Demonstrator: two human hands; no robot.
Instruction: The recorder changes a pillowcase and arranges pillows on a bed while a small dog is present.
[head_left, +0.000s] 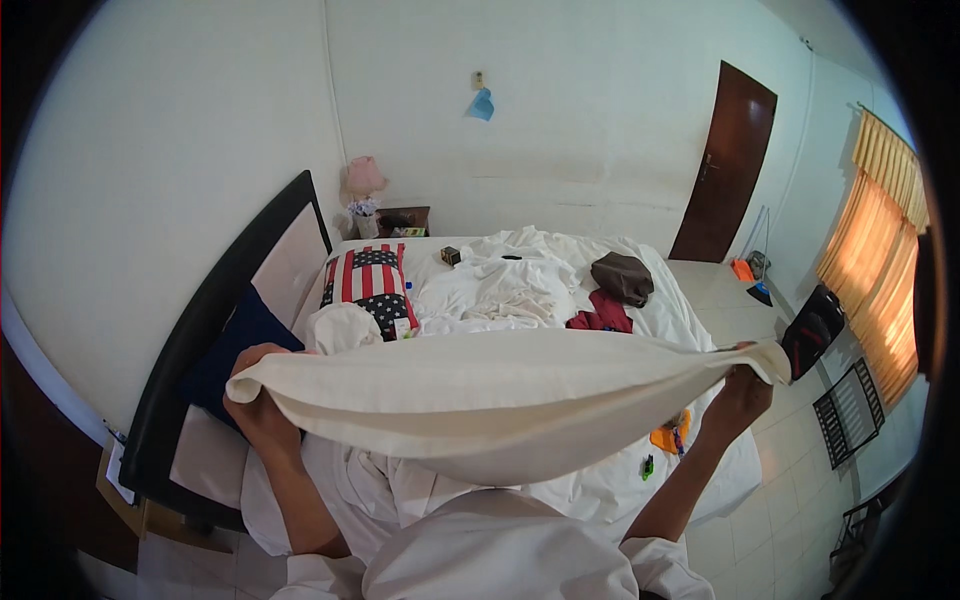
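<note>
A cream-white cloth (480, 375) is stretched between my two hands above the bed, its middle sagging towards me. My left hand (262, 409) grips the cloth's left corner, in front of a dark blue pillow (244, 352). The right corner is pinched in my right hand (742, 397), out over the bed's right part. Beneath and beyond the cloth, a rumpled white sheet (495, 292) covers the bed. The cloth hides the middle of the bed.
A stars-and-stripes pillow (366, 281) lies near the padded headboard (277, 255). Further right are a small dark box (450, 256), a brown bag (622, 278) and a dark red cloth (602, 313). A green object (647, 467) lies near my right forearm. Beyond the bed stands a bedside table (416, 215).
</note>
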